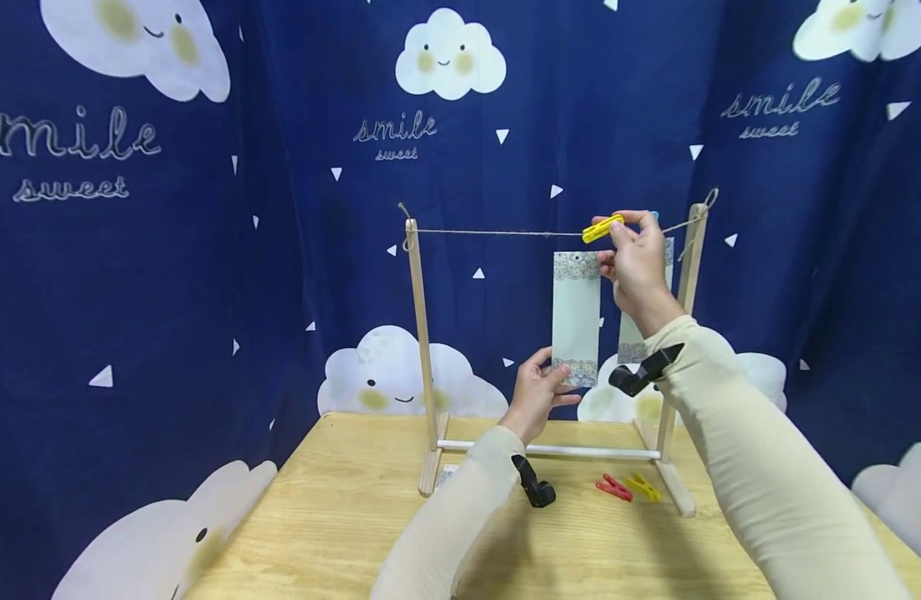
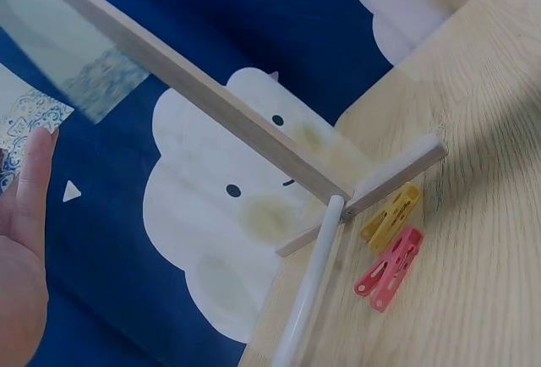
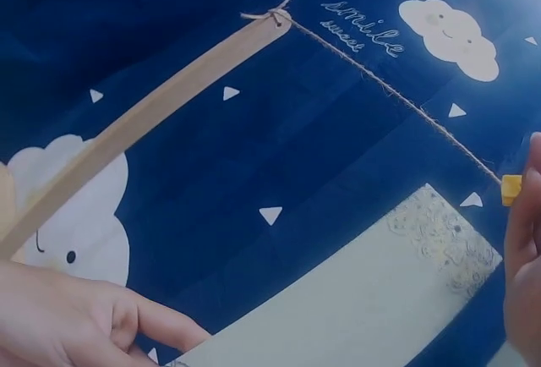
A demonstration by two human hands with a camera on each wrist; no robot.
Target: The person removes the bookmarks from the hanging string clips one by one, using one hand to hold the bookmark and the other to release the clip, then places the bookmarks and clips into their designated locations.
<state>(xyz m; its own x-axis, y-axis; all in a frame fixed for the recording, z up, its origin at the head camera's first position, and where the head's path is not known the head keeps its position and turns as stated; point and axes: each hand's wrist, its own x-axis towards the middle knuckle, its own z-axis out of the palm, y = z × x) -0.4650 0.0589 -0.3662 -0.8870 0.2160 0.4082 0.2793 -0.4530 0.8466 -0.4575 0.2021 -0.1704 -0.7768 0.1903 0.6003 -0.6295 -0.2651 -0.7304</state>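
Note:
My left hand pinches the lower end of a pale green paper card with lace-patterned ends and a small hole near its top. The card stands upright just under the string. Up at the string, my right hand grips a yellow clothespin, while its lower fingers are at the card's upper right edge. In the right wrist view, only the tip of that clothespin shows, right at the string. A second lace-patterned card hangs behind my right hand, which partly hides it.
The string runs between a left wooden post and a right wooden post, joined low by a white bar. A red clothespin and another yellow clothespin lie on the wooden table near the right foot.

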